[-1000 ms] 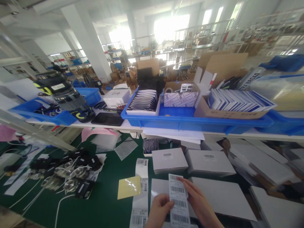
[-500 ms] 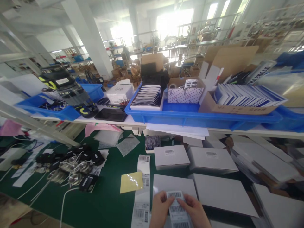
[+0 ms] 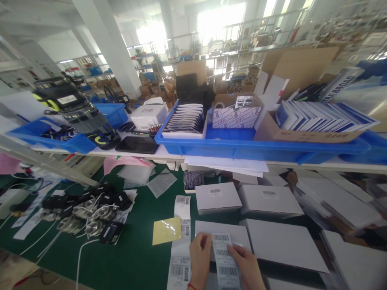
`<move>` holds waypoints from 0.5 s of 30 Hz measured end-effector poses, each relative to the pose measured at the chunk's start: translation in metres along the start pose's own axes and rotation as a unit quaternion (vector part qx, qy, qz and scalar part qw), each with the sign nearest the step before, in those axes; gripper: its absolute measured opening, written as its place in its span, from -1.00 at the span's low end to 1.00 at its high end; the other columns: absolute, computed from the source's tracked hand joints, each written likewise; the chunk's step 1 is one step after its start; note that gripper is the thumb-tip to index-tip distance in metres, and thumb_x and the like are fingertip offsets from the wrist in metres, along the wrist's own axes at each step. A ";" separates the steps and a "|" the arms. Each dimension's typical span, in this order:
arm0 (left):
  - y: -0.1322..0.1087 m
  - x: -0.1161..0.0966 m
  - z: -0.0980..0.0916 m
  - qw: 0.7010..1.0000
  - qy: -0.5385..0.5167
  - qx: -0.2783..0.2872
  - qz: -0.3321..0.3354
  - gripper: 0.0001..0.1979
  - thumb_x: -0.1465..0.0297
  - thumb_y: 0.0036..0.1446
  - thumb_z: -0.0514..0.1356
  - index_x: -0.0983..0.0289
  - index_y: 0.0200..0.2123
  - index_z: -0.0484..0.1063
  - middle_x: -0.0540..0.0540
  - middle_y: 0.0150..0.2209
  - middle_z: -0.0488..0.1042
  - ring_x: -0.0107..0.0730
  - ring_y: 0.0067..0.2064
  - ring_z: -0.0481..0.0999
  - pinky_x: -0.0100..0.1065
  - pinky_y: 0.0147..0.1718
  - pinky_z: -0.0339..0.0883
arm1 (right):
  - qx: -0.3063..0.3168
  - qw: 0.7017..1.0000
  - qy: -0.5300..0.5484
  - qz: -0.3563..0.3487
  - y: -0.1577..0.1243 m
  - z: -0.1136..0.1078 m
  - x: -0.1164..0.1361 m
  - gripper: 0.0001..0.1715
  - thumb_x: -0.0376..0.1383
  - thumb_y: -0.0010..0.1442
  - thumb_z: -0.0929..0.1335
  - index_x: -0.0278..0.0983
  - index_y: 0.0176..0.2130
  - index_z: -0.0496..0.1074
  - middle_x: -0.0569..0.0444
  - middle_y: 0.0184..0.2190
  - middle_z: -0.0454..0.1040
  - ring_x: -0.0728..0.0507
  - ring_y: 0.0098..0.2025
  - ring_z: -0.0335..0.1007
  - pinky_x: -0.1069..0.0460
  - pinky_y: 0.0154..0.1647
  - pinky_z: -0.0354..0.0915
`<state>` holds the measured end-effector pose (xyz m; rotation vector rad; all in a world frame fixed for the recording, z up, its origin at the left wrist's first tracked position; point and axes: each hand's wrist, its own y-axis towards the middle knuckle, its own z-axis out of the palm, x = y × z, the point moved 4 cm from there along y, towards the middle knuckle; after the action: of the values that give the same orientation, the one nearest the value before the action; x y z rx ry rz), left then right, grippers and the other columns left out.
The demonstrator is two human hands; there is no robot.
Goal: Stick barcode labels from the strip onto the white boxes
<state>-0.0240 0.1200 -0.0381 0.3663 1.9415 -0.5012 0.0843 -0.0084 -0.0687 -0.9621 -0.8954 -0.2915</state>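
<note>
- White barcode label strip (image 3: 225, 262) pinched at its edges by the left hand (image 3: 199, 257) and right hand (image 3: 246, 268), fingers closed on it.
- Strip hangs over a flat white box (image 3: 222, 233) — perhaps touching it.
- Yellow sheet (image 3: 166, 230) lies left, on the green mat (image 3: 133, 257).
- Blue tray (image 3: 242, 147) — on the shelf beyond.

White paper label strip (image 3: 225, 262) showing black barcodes at bottom centre; glossy yellow backing square (image 3: 166, 230) lying on dark green mat (image 3: 133, 257); long blue plastic tray (image 3: 256, 147) sitting mid-frame.
</note>
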 end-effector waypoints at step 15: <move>0.036 0.054 -0.008 1.000 0.011 -0.007 0.017 -0.58 0.18 0.27 -0.01 0.27 0.10 0.29 0.25 0.14 0.35 -0.11 0.20 0.31 0.00 0.24 0.14 | -0.071 0.994 -0.080 -0.002 0.008 -0.001 0.002 -0.43 0.11 -0.25 0.52 -0.34 -0.47 0.55 0.00 -0.55 0.57 -0.22 -0.44 0.47 -0.03 -0.40 0.37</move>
<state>-0.0353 0.1564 -0.0911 0.3953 1.9555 -0.4629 0.0906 -0.0043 -0.0727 -1.1285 -1.0330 -0.2869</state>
